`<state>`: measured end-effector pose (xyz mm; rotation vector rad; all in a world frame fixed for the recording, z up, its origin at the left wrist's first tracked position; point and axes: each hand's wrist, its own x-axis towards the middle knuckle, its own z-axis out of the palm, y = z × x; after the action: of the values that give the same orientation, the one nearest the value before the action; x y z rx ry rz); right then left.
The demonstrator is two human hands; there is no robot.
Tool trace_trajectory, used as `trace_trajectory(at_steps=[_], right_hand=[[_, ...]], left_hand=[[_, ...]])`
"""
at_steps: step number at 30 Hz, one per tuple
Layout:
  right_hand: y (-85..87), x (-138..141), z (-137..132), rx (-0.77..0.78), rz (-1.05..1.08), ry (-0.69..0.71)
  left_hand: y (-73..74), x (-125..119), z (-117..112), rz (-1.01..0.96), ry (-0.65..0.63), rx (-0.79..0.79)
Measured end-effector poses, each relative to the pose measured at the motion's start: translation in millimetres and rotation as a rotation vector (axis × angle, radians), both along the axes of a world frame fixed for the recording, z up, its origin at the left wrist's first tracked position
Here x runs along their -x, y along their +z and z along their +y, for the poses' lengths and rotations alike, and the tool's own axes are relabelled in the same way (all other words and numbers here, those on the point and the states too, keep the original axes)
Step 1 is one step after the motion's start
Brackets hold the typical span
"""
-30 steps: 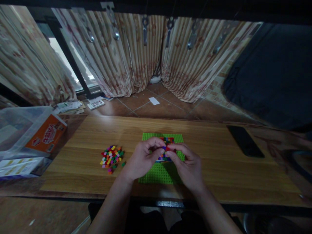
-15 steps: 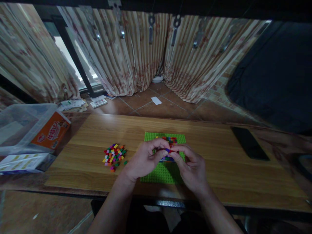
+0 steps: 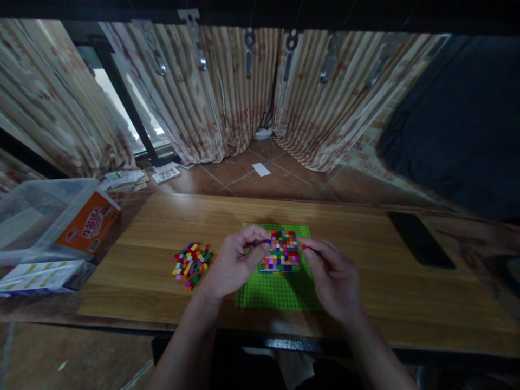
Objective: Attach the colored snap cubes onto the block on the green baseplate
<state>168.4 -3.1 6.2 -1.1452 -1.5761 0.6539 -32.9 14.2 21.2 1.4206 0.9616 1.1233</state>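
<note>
Between the thumb and forefinger of my left hand (image 3: 238,260) is a small purple brick (image 3: 268,241). My right hand (image 3: 335,276) pinches a small red brick (image 3: 304,247). Both hands hover over a green baseplate (image 3: 272,295), one at each side. On the plate sits a block of many-coloured bricks (image 3: 280,252), packed close together; its left edge is partly hidden by my left fingers. A pile of loose coloured bricks (image 3: 193,261) lies on the table to the left of my left hand.
The wooden table (image 3: 390,298) carries a dark flat phone-like slab (image 3: 421,240) at the right. Left of the table stand a clear plastic bin (image 3: 44,211) with an orange label and a white-and-yellow box (image 3: 44,276). Striped curtains (image 3: 227,97) hang beyond.
My hands were together over the plate, with the purple and red bricks touching. Now they are apart, one brick in each, and the coloured block between them shows.
</note>
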Motion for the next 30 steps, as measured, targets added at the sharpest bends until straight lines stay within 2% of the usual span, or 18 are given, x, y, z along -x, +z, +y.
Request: trace_trajectory(at_steps=[5,10,13,16,23,30], right_hand=[[-4.8,-3,-5,0.012,-0.092,-0.034],[-6.6,-6,-10,0.042,-0.171,0.009],[-7.8,-5,-9,0.051,-0.191,0.027],[-10.7,-3,-7,0.077,-0.201,-0.012],[-18.0,-2,-5,0.201,-0.149,-0.056],[-19.8,3,-1,0.302,0.005,-0.027]], left_hand=[[-5.2,1,4,0.022,0.069,0.02],[-5.6,0,7,0.029,0.177,0.071],[-6.3,1,8,0.027,0.2,0.076],[-7.7,1,8,0.024,0.208,0.077],[-8.0,2,9,0.034,0.221,0.071],[-7.7,1,9,0.009,0.22,0.095]])
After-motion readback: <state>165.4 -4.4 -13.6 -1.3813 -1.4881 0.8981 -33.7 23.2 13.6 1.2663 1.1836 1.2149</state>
